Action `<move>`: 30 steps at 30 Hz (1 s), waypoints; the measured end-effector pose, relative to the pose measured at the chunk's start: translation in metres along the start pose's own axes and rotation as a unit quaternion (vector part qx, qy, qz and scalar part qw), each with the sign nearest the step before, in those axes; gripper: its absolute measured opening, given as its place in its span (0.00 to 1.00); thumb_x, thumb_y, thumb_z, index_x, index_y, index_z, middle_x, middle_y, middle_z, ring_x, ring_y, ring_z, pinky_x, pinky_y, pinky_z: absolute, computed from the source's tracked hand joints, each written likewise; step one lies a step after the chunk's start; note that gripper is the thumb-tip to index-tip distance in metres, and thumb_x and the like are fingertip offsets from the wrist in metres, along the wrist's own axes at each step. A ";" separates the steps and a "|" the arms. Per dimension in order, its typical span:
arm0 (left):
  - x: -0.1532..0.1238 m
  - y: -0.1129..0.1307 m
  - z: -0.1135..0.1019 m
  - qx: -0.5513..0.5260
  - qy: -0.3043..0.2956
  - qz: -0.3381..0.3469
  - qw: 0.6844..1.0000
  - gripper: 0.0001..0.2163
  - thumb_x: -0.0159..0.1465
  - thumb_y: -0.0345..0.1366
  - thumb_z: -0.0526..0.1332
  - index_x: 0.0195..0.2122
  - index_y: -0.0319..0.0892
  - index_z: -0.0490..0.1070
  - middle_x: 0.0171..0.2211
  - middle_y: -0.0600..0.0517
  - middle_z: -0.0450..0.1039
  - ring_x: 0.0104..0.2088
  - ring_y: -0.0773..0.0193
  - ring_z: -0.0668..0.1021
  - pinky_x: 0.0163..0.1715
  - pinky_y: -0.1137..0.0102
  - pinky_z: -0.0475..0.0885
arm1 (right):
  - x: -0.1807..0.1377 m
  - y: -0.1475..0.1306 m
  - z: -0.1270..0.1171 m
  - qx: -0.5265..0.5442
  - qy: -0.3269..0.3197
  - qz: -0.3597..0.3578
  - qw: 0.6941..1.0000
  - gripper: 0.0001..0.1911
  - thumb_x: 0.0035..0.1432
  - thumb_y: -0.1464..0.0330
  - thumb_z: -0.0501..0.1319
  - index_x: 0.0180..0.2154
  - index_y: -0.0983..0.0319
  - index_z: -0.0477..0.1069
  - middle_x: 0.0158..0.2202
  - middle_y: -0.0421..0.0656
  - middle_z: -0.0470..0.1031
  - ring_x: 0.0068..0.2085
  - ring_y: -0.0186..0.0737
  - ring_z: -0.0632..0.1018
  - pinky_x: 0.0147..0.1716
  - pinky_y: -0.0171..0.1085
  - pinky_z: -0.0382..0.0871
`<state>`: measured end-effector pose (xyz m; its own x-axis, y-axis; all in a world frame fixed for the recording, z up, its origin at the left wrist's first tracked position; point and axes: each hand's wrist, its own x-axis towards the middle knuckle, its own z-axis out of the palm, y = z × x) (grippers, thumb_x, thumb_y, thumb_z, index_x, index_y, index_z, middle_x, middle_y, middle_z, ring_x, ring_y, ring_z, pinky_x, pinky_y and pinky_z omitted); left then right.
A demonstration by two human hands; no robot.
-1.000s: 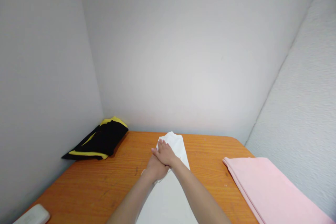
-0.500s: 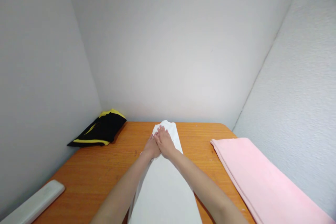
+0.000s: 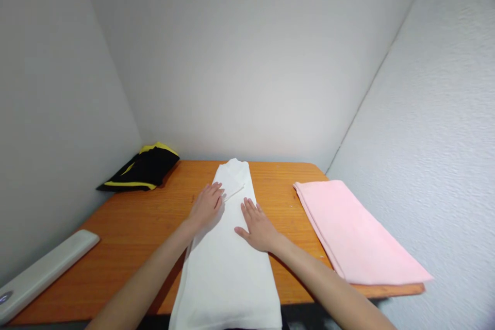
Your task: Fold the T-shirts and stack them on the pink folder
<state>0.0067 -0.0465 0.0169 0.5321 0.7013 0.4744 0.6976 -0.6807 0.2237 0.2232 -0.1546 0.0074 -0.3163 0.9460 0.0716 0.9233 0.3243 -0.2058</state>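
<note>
A white garment (image 3: 228,278), folded into a long narrow strip, lies down the middle of the wooden table, its near end hanging past the front edge. Toward the far end a folded-over piece, which looks like a sleeve, rests on top. My left hand (image 3: 207,205) is at the strip's left edge beside that piece, fingers stretched out. On the right side of the cloth my right hand (image 3: 258,228) lies flat, thumb apart from the fingers. Neither hand grasps anything.
A folded pink cloth (image 3: 351,232) lies along the table's right side. Black and yellow fabric (image 3: 150,167) sits at the back left corner. A long white object (image 3: 50,268) lies on the left of the wooden table (image 3: 143,232). Walls stand behind and at both sides.
My hands, together near the far end of the white garment before, have moved apart and nearer to me. The view has tilted down, so the table's front edge now shows.
</note>
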 end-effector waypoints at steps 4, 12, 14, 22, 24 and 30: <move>-0.043 0.001 -0.003 0.046 -0.072 0.007 0.996 0.25 0.70 0.46 0.46 0.65 0.39 0.58 0.68 0.43 0.51 0.68 0.53 0.55 0.66 0.51 0.51 | 0.001 0.000 0.006 -0.016 0.022 -0.004 1.000 0.45 0.67 0.46 0.40 0.68 0.76 0.43 0.69 0.56 0.33 0.69 0.54 0.39 0.67 0.52 0.38; -0.052 -0.008 -0.004 0.065 -0.127 -0.029 0.989 0.29 0.71 0.49 0.41 0.68 0.38 0.49 0.69 0.43 0.46 0.69 0.54 0.51 0.66 0.52 0.48 | -0.016 0.010 0.008 -0.026 0.032 -0.002 0.999 0.45 0.66 0.44 0.40 0.68 0.72 0.45 0.69 0.56 0.35 0.69 0.53 0.40 0.66 0.53 0.40; -0.050 -0.007 -0.006 0.060 -0.128 -0.027 0.990 0.29 0.71 0.48 0.41 0.68 0.36 0.49 0.69 0.42 0.46 0.69 0.53 0.52 0.66 0.51 0.49 | -0.019 0.011 0.006 -0.027 0.029 0.001 0.999 0.44 0.66 0.45 0.41 0.68 0.72 0.45 0.69 0.56 0.35 0.69 0.54 0.40 0.66 0.54 0.41; -0.096 0.026 -0.068 0.013 -0.132 0.091 0.987 0.24 0.71 0.44 0.48 0.68 0.46 0.51 0.68 0.47 0.51 0.67 0.58 0.57 0.65 0.56 0.57 | -0.079 -0.007 -0.029 0.017 -0.033 -0.143 0.989 0.38 0.68 0.50 0.47 0.69 0.61 0.39 0.71 0.48 0.34 0.69 0.46 0.38 0.67 0.51 0.38; -0.121 0.036 -0.083 0.002 -0.174 0.105 0.979 0.24 0.71 0.45 0.49 0.68 0.50 0.51 0.68 0.50 0.52 0.66 0.60 0.60 0.63 0.59 0.60 | -0.105 -0.013 -0.035 0.040 -0.076 -0.173 0.981 0.42 0.65 0.47 0.51 0.70 0.59 0.37 0.71 0.48 0.34 0.69 0.46 0.40 0.67 0.50 0.40; -0.192 0.044 -0.101 0.047 -0.152 0.063 0.985 0.30 0.68 0.42 0.54 0.69 0.51 0.44 0.67 0.51 0.51 0.65 0.59 0.61 0.62 0.60 0.63 | -0.154 -0.018 -0.028 0.005 -0.075 -0.163 0.984 0.58 0.48 0.57 0.70 0.70 0.59 0.38 0.70 0.51 0.31 0.69 0.55 0.41 0.66 0.54 0.44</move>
<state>-0.1129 -0.2328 0.0213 0.7265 0.6536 0.2123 0.6506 -0.7536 0.0937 0.2612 -0.3062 0.0274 -0.6249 0.7807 -0.0084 0.7652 0.6102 -0.2052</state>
